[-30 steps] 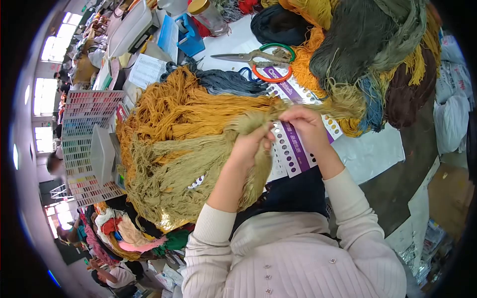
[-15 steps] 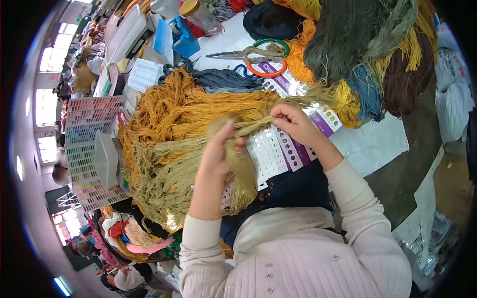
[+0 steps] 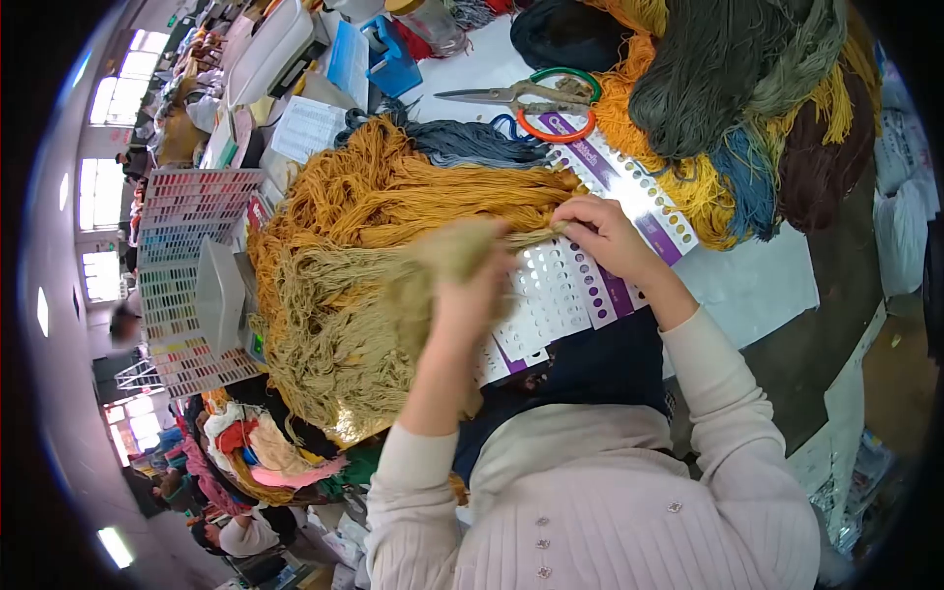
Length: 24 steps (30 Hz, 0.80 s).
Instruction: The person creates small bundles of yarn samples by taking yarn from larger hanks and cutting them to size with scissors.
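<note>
My left hand [image 3: 470, 300], smeared by motion, has a blurred bundle of khaki thread [image 3: 447, 251] in it, with more hanging beside the wrist. My right hand [image 3: 608, 236] pinches the end of a khaki strand over a white card [image 3: 553, 295] with rows of round holes and a purple band. To the left of my left hand lies a tangled heap of khaki thread [image 3: 339, 334]. Golden-brown skeins [image 3: 423, 202] lie beyond it. Scissors [image 3: 521, 95] with one green and one orange handle loop rest above the card.
Dark grey-green skeins [image 3: 698, 74], yellow thread [image 3: 703, 197] and blue thread [image 3: 742, 182] pile up at the right. Dark blue thread [image 3: 462, 143] borders the golden skeins. A colour chart rack [image 3: 197, 285] stands at the left, near a blue tape dispenser [image 3: 393, 59] and a glass jar [image 3: 430, 27].
My left hand has swung up and right, lifting the khaki bundle closer to my right hand. My right hand stays pinched on the strand. The whole view has shifted slightly.
</note>
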Each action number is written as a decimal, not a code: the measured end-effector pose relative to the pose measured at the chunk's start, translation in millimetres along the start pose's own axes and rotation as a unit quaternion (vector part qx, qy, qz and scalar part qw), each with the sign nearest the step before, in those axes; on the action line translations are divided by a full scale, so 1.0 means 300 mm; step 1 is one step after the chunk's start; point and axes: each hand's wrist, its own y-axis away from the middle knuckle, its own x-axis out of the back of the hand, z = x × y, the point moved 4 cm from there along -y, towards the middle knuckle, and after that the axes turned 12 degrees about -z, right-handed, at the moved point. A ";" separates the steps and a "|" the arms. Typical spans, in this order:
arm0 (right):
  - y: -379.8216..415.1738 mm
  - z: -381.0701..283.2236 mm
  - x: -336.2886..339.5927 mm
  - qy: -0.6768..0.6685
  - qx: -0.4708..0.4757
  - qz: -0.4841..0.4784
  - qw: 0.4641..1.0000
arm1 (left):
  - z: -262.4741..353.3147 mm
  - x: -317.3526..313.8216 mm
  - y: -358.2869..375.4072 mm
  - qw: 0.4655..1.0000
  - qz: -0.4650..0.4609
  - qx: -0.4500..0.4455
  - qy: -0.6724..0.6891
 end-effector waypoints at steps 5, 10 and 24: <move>0.018 0.031 0.007 -0.119 -0.109 0.019 0.987 | -0.137 -0.177 -0.086 0.978 -0.136 0.148 0.046; 0.000 -0.040 -0.017 0.201 -0.021 0.011 0.979 | -0.189 0.036 -0.037 0.903 -0.146 0.220 0.339; -0.016 -0.013 -0.081 0.239 0.058 0.095 0.964 | -0.296 1.229 0.738 0.743 0.350 -0.020 0.571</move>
